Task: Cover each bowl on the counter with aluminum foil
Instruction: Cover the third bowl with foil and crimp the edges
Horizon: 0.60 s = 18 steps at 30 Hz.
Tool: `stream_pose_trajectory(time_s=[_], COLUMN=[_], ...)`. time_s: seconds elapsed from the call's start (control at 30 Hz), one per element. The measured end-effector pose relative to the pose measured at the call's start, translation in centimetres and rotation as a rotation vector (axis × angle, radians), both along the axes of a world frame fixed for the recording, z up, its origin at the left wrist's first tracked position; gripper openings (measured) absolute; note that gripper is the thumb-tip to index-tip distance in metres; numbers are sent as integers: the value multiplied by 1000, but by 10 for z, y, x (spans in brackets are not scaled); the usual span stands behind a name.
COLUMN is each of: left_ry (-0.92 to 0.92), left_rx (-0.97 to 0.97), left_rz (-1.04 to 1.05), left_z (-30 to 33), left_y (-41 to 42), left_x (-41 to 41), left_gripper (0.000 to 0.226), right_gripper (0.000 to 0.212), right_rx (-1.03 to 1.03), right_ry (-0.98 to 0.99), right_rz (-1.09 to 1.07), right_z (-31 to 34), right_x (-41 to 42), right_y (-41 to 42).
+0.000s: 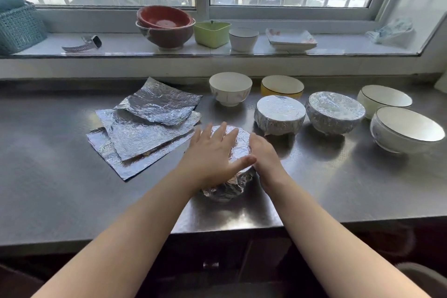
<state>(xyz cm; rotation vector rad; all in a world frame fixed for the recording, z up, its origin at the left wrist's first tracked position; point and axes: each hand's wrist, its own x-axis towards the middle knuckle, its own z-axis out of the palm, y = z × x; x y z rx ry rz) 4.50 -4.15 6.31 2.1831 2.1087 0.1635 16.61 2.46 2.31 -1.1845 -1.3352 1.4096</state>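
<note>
A foil-wrapped bowl (238, 150) sits near the counter's front edge. My left hand (212, 152) lies flat on its foil top, fingers spread. My right hand (264, 152) presses against the bowl's right side. Behind it stand two more foil-covered bowls (279, 115) (336, 113). Uncovered bowls stand around them: a white one (229, 88), a yellow one (281, 86), and two white ones at the right (384, 99) (408, 129). Several crinkled foil sheets (145, 126) lie stacked to the left.
The steel counter (72, 201) runs the full width. On the windowsill (121, 43) behind are stacked red bowls (164, 26), a green container (211, 32), a white cup (243, 38), plates (290, 38), a watch (83, 43), a woven basket (19, 26) and a crumpled bag (391, 31).
</note>
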Motion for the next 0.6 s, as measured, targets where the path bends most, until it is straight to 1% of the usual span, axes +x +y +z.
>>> stream_pose_trajectory(time_s=[0.1,0.17,0.23,0.37,0.4,0.47,0.5,0.57,0.6], left_ry=[22,30,23,17,21,24,23,26,28], left_rx=[-23,-41,-51,-59,-59,-59,-59,-57,-55], left_rz=[-10,-14,-9,8,8,10,11,12,10], left_z=[0,1,1,-2,-2,-3,-3,-3,-3], left_y=[1,1,2,3,4,5,6,6,6], left_x=[-2,-1,-2,-2,-2,-1,-1,-1,-1], left_gripper=[110,116,121,115,112,108,107,106,105], right_gripper=[31,34,33,37,36,33,31,31,31], right_rx=[82,117,104,101,147,305,367,422,407], right_ry=[-94,-102,-102,-133,-139,-178,-211,-267,-301], right_rz=[-11,-30,-38,-18,-50,-112,-108,-7,64], right_z=[4,5,4,10,12,21,28,36,38], right_x=[1,2,3,8,11,18,20,20,18], right_y=[-2,-2,-1,0,4,14,17,23,24])
